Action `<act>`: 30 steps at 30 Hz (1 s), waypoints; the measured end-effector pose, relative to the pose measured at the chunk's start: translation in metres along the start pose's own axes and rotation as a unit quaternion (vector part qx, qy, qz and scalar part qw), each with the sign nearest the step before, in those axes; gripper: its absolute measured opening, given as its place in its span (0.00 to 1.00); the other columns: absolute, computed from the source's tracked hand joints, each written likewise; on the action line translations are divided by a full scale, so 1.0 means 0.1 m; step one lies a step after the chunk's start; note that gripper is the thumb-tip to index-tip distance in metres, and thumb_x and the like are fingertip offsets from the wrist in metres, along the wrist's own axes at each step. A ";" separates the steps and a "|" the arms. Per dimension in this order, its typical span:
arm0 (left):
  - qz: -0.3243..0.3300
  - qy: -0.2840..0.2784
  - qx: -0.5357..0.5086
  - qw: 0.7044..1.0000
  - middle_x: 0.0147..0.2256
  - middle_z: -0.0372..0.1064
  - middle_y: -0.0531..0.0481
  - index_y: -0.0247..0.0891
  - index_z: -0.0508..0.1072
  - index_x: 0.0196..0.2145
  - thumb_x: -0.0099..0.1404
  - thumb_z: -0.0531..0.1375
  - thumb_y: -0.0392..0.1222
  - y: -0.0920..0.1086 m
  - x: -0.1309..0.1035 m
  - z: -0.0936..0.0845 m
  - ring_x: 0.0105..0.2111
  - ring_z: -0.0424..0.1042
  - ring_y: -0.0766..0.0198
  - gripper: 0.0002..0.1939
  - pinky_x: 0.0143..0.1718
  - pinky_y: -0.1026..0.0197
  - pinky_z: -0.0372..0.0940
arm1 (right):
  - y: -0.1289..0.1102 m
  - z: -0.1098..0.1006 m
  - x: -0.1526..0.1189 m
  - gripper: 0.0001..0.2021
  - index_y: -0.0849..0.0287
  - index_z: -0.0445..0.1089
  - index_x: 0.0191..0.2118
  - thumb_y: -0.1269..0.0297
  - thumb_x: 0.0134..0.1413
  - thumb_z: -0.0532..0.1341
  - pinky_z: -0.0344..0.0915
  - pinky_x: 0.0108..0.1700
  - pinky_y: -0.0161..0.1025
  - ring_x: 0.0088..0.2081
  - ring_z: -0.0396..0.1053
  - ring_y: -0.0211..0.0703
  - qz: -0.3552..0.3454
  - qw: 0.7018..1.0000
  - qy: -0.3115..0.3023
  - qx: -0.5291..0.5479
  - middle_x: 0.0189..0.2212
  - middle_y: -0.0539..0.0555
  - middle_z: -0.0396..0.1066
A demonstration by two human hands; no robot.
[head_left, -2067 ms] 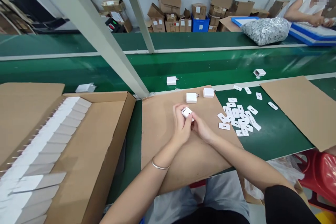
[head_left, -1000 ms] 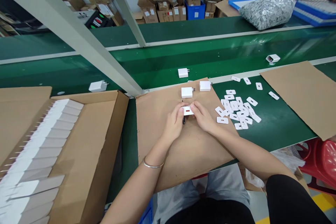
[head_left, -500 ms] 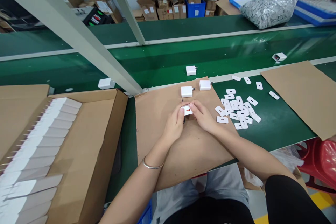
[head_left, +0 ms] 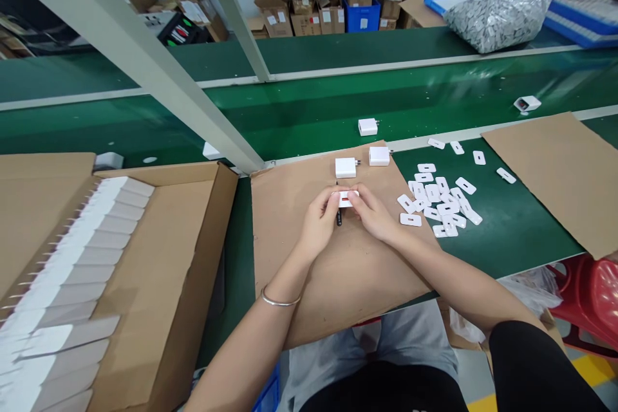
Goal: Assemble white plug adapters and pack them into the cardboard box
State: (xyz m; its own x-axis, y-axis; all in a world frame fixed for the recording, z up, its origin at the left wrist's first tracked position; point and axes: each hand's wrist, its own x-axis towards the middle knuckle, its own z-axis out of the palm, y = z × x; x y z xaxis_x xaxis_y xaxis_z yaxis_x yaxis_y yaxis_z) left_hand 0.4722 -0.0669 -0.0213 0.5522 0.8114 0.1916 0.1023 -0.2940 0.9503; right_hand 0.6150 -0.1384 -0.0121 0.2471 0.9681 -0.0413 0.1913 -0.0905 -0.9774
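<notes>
While left hand (head_left: 320,222) and right hand (head_left: 375,214) pinch one charger (head_left: 345,198), two others (head_left: 345,168) lie near

At frame centre, the held one covers part of one rod (head_left: 338,218); the pair sits just above, on cardboard (head_left: 309,309). Four more chargers (head_left: 367,127) dot the belt (head_left: 294,116), two partly hidden.

The held adapter (head_left: 346,199), formerly tilted, now sits level between the hands (head_left: 319,220), red slot exposed. Along the green belt (head_left: 309,106), three adapters (head_left: 367,127) have advanced rightward; a fourth adapter (head_left: 109,161) has appeared behind the carton (head_left: 190,270).
</notes>
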 end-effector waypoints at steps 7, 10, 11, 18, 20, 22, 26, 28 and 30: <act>-0.032 -0.017 -0.036 0.999 0.49 0.77 0.45 0.40 0.77 0.50 0.77 0.43 0.59 -0.06 0.01 0.00 0.44 0.74 0.59 0.29 0.49 0.58 0.68 | -0.02 -0.01 0.02 0.21 0.54 0.63 0.38 0.38 0.64 0.54 0.60 0.38 0.39 0.34 0.64 0.40 -0.005 1.000 0.000 0.015 0.29 0.47 0.64; -0.010 -0.019 -0.011 1.000 0.50 0.76 0.44 0.40 0.77 0.50 0.77 0.45 0.61 -0.04 0.01 -0.01 0.47 0.74 0.58 0.28 0.51 0.58 0.67 | 0.00 -0.02 0.02 0.21 0.54 0.62 0.38 0.39 0.66 0.53 0.61 0.38 0.39 0.36 0.64 0.40 -0.006 1.000 -0.003 0.029 0.32 0.48 0.64; -0.004 -0.019 0.002 1.000 0.50 0.77 0.44 0.39 0.77 0.49 0.76 0.47 0.61 -0.03 0.01 -0.01 0.48 0.74 0.57 0.27 0.52 0.58 0.67 | 0.01 -0.02 0.02 0.21 0.54 0.62 0.38 0.40 0.66 0.52 0.60 0.39 0.39 0.36 0.64 0.40 -0.006 0.999 -0.005 0.031 0.32 0.48 0.64; -0.011 -0.012 0.024 1.000 0.47 0.78 0.44 0.39 0.78 0.46 0.76 0.47 0.62 -0.01 0.00 -0.04 0.47 0.74 0.56 0.28 0.50 0.57 0.67 | 0.03 0.01 0.03 0.22 0.54 0.61 0.36 0.39 0.65 0.54 0.57 0.36 0.38 0.32 0.60 0.39 -0.010 1.000 -0.002 0.021 0.28 0.46 0.61; -0.002 -0.006 0.001 1.000 0.48 0.77 0.43 0.39 0.77 0.45 0.74 0.49 0.65 -0.02 0.00 -0.03 0.49 0.74 0.55 0.29 0.52 0.56 0.66 | 0.04 0.02 0.02 0.20 0.54 0.61 0.37 0.40 0.65 0.55 0.57 0.36 0.38 0.31 0.60 0.39 -0.027 0.999 -0.002 0.035 0.28 0.45 0.61; -0.005 0.013 -0.061 0.998 0.51 0.75 0.43 0.41 0.76 0.49 0.71 0.51 0.68 -0.02 0.00 0.00 0.52 0.73 0.54 0.29 0.55 0.55 0.66 | 0.06 0.03 0.02 0.19 0.54 0.61 0.41 0.42 0.65 0.57 0.60 0.37 0.39 0.33 0.63 0.40 -0.069 0.996 -0.002 0.049 0.31 0.47 0.64; -0.115 0.002 -0.319 0.941 0.54 0.73 0.43 0.44 0.70 0.58 0.71 0.46 0.72 0.01 0.01 0.09 0.54 0.73 0.52 0.35 0.55 0.52 0.68 | 0.04 0.00 0.01 0.23 0.54 0.60 0.54 0.47 0.62 0.63 0.67 0.43 0.43 0.43 0.69 0.46 -0.172 0.985 -0.012 -0.021 0.48 0.56 0.70; -0.187 -0.044 -0.422 0.886 0.50 0.76 0.40 0.39 0.71 0.58 0.72 0.42 0.71 0.05 0.02 0.12 0.53 0.74 0.49 0.38 0.55 0.49 0.69 | -0.01 -0.05 0.00 0.24 0.55 0.62 0.57 0.47 0.63 0.62 0.68 0.45 0.44 0.46 0.68 0.48 -0.203 0.974 -0.011 -0.102 0.52 0.59 0.68; -0.231 -0.083 -0.475 0.845 0.46 0.77 0.39 0.36 0.73 0.55 0.74 0.43 0.66 0.09 0.02 0.11 0.50 0.76 0.49 0.34 0.54 0.49 0.70 | -0.08 -0.12 0.00 0.23 0.55 0.65 0.58 0.46 0.65 0.60 0.68 0.48 0.47 0.48 0.67 0.50 -0.228 0.953 -0.001 -0.200 0.52 0.60 0.67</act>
State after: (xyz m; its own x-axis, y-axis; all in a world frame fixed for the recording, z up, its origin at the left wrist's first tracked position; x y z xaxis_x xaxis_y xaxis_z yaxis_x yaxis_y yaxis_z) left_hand 0.4837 -0.0733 -0.0154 0.7511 0.6237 -0.2163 -0.3286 0.6374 0.6969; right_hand 0.6248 -0.1405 -0.0014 0.0496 0.9290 0.3668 0.6251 0.2576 -0.7369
